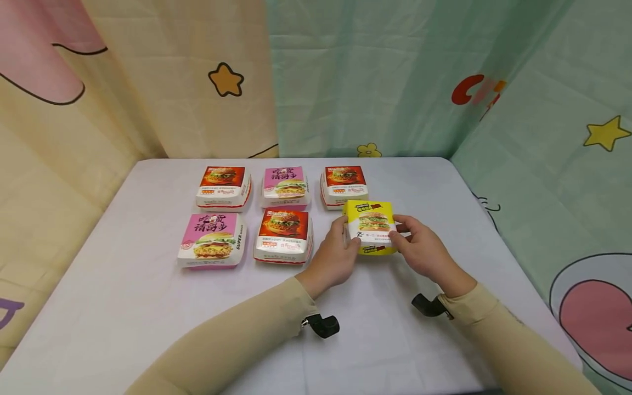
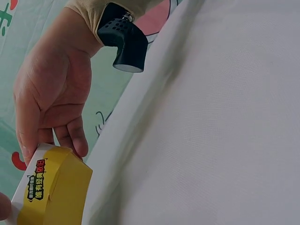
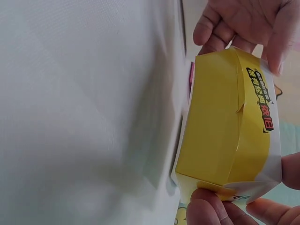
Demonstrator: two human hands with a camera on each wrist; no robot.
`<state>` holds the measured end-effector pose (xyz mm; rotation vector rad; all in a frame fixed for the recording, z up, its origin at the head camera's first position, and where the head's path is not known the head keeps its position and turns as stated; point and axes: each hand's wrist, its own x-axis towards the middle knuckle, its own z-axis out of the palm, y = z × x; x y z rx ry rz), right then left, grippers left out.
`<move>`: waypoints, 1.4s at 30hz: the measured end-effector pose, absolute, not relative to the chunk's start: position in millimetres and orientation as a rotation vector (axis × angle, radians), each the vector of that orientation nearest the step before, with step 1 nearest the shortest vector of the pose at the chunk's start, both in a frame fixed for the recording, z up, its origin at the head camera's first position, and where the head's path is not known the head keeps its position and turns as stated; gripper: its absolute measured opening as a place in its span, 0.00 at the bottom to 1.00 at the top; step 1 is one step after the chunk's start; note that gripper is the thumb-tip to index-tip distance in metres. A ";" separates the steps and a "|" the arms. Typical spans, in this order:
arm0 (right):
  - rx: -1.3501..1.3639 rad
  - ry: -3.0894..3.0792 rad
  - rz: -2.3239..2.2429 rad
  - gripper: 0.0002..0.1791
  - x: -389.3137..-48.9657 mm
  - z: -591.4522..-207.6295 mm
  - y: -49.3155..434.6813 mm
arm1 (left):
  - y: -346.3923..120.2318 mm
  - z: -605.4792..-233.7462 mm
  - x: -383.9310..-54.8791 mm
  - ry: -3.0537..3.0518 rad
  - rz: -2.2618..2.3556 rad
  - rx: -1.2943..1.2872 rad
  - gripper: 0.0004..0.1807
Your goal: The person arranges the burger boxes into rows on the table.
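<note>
A yellow and white burger box [image 1: 372,226] with a burger printed on its lid is held between both hands at the right of the group. My left hand [image 1: 334,255] grips its left side, thumb on the near top corner. On the opposite side my right hand [image 1: 423,248] pinches the box, thumb on the lid and fingers curled at the side. The right wrist view shows the box [image 3: 225,122] raised off the white cloth, its yellow underside visible. In the left wrist view the right hand [image 2: 56,84] holds the far end of the box.
Behind stand a red-topped burger box [image 1: 223,188], a pink one [image 1: 285,187] and another red-topped one [image 1: 344,186]. Nearer are a pink box [image 1: 212,240] and a red-topped box [image 1: 283,236], left of the hands. A white cloth covers the table [image 1: 207,312]; printed curtains [image 1: 355,77] hang around it.
</note>
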<state>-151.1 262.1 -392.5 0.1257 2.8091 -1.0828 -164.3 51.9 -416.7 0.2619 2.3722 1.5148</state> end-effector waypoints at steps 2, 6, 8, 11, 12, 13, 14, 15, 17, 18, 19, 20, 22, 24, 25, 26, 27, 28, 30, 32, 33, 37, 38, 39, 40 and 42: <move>0.111 2.808 -1.077 0.32 -152.1 -394.4 259.6 | 49.0 -418.5 -164.5 2.391 1.507 0.256 0.37; 0.090 2.801 -1.061 0.33 -154.4 -398.0 255.5 | 45.1 -422.8 -165.3 2.418 1.502 0.247 0.37; 0.082 2.790 -1.059 0.33 -155.8 -399.8 253.9 | 43.7 -425.5 -166.1 2.426 1.511 0.248 0.36; 0.063 2.779 -1.047 0.34 -158.1 -402.1 251.9 | 41.6 -430.2 -167.9 2.428 1.532 0.241 0.35; 0.057 2.777 -1.040 0.34 -158.8 -402.7 251.2 | 41.0 -431.5 -168.6 2.431 1.533 0.238 0.35; 0.052 2.775 -1.033 0.34 -159.6 -403.3 250.8 | 40.6 -432.8 -169.4 2.432 1.532 0.235 0.35; 0.049 2.776 -1.022 0.34 -160.4 -403.9 250.5 | 40.2 -434.0 -170.3 2.433 1.527 0.231 0.35; 0.047 2.775 -1.012 0.34 -161.2 -404.5 250.2 | 39.8 -435.1 -171.1 2.430 1.526 0.226 0.36; 0.045 2.770 -0.999 0.35 -162.9 -405.9 249.8 | 39.2 -436.6 -172.3 2.422 1.525 0.219 0.36; 0.045 2.768 -0.993 0.35 -163.8 -406.7 249.7 | 38.9 -437.1 -172.8 2.421 1.521 0.215 0.36; 0.045 2.766 -0.988 0.35 -164.8 -407.5 249.6 | 38.8 -437.5 -173.2 2.416 1.528 0.214 0.36; 0.043 2.765 -0.984 0.35 -165.7 -408.4 249.6 | 38.7 -437.9 -173.5 2.414 1.532 0.212 0.36; 0.039 2.762 -0.981 0.35 -167.4 -409.9 249.5 | 38.7 -438.3 -173.8 2.415 1.542 0.210 0.36; 0.034 2.761 -0.978 0.35 -168.9 -411.1 249.6 | 38.9 -438.7 -174.1 2.430 1.537 0.205 0.35; 0.031 2.760 -0.979 0.35 -169.6 -411.6 249.8 | 39.0 -439.0 -174.1 2.436 1.535 0.200 0.35; 0.027 2.758 -0.980 0.35 -170.2 -412.1 250.0 | 39.1 -439.2 -174.0 2.443 1.528 0.194 0.35; 0.025 2.756 -0.981 0.35 -170.9 -412.4 250.2 | 39.2 -439.4 -173.8 2.450 1.523 0.188 0.35; 0.021 2.754 -0.982 0.35 -171.3 -412.6 250.6 | 39.3 -439.5 -173.4 2.456 1.517 0.180 0.34; 0.008 2.753 -0.980 0.36 -172.2 -413.0 251.5 | 39.7 -439.1 -172.6 2.462 1.511 0.168 0.34; -0.004 2.755 -0.971 0.36 -173.0 -413.2 252.4 | 40.2 -438.3 -171.8 2.467 1.509 0.161 0.34; -0.009 2.757 -0.963 0.36 -173.4 -413.1 252.7 | 40.5 -438.0 -171.6 2.466 1.510 0.156 0.34; -0.022 2.758 -0.933 0.36 -174.6 -412.3 253.0 | 41.6 -436.5 -171.0 2.462 1.513 0.145 0.35; -0.022 2.757 -0.928 0.36 -174.8 -412.0 252.9 | 41.7 -436.2 -170.8 2.457 1.516 0.143 0.35; -0.021 2.753 -0.927 0.36 -174.9 -411.7 252.8 | 41.8 -435.9 -170.7 2.455 1.517 0.141 0.35; -0.023 2.750 -0.926 0.36 -175.0 -411.5 252.6 | 41.9 -435.6 -170.7 2.454 1.518 0.141 0.35; -0.028 2.745 -0.934 0.36 -175.2 -411.1 252.3 | 41.9 -435.2 -170.6 2.453 1.519 0.140 0.35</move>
